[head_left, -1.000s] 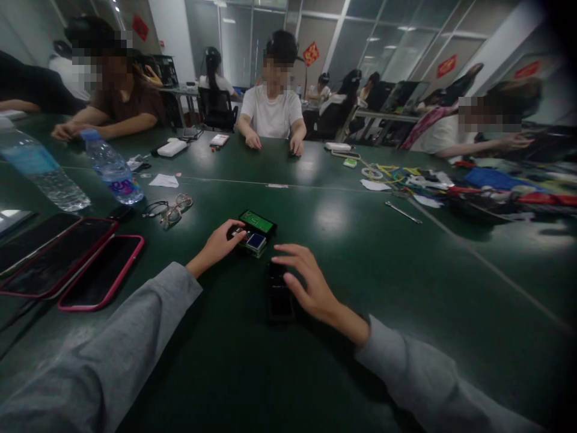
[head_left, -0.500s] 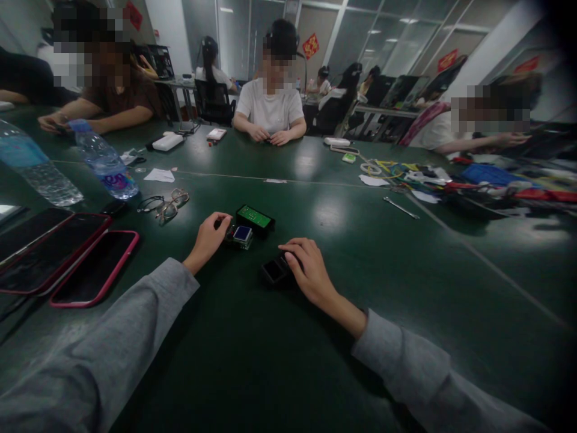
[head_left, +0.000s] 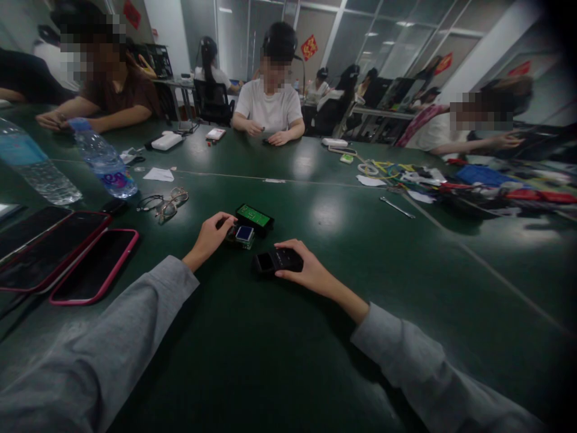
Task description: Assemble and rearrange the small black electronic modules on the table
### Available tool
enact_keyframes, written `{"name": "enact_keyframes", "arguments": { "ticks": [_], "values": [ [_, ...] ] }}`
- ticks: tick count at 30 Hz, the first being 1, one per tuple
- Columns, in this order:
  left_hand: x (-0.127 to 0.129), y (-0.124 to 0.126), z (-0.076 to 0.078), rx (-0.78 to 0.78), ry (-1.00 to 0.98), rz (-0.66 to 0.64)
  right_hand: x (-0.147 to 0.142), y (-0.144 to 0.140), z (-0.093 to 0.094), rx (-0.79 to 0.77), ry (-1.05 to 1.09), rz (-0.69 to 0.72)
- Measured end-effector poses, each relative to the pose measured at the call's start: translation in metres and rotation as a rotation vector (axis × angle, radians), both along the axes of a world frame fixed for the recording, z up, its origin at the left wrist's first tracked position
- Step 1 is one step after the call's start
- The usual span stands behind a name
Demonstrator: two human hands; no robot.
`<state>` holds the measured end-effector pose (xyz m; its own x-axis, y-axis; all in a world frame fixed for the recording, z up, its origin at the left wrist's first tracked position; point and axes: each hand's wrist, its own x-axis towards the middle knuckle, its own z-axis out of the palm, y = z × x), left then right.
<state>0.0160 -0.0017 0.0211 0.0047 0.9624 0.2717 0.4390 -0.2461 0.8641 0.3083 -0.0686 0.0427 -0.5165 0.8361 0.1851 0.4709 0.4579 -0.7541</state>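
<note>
I find my right hand (head_left: 309, 267) clamped around the black casing (head_left: 285, 259), just right of the exposed screen module (head_left: 244, 233) at my left hand (head_left: 211, 237), whose grip I cannot determine; a leftward slip could knock the module.

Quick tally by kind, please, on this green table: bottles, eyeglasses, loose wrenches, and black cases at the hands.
Bottles: 2
Eyeglasses: 1 pair
Loose wrench: 1
Black cases: 2, one in the right hand, one holding a green board
Total: 6
</note>
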Motion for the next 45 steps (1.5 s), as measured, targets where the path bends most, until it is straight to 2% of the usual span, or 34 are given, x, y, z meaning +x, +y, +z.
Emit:
{"name": "enact_keyframes", "arguments": {
  "ticks": [6, 11, 17, 25, 28, 34, 38, 42, 45],
  "values": [
    [0.001, -0.001, 0.003, -0.023, -0.097, -0.009, -0.002, 0.002, -0.01, 0.022, 0.022, -0.114],
    [0.001, -0.002, 0.005, -0.05, -0.158, 0.004, -0.002, 0.001, -0.008, 0.05, 0.014, -0.177],
    [0.001, -0.002, 0.006, -0.033, -0.201, -0.062, -0.002, 0.002, -0.013, 0.088, -0.002, -0.219],
    [0.001, -0.005, 0.009, -0.094, -0.29, -0.16, -0.001, 0.005, -0.02, 0.129, -0.004, -0.324],
    [0.0, -0.005, 0.008, -0.146, -0.282, -0.176, -0.002, 0.005, -0.019, 0.134, -0.017, -0.333],
    [0.002, -0.005, 0.01, -0.085, -0.209, -0.159, -0.003, 0.004, -0.017, 0.104, -0.03, -0.325],
    [0.003, -0.008, 0.011, -0.161, -0.105, -0.236, -0.002, 0.004, -0.02, 0.074, 0.004, -0.308],
    [0.002, -0.009, 0.011, -0.243, -0.11, -0.286, -0.001, 0.005, -0.02, 0.08, 0.012, -0.284],
    [0.002, -0.007, 0.011, -0.234, -0.126, -0.32, -0.001, 0.005, -0.02, 0.078, 0.008, -0.286]
  ]
}}
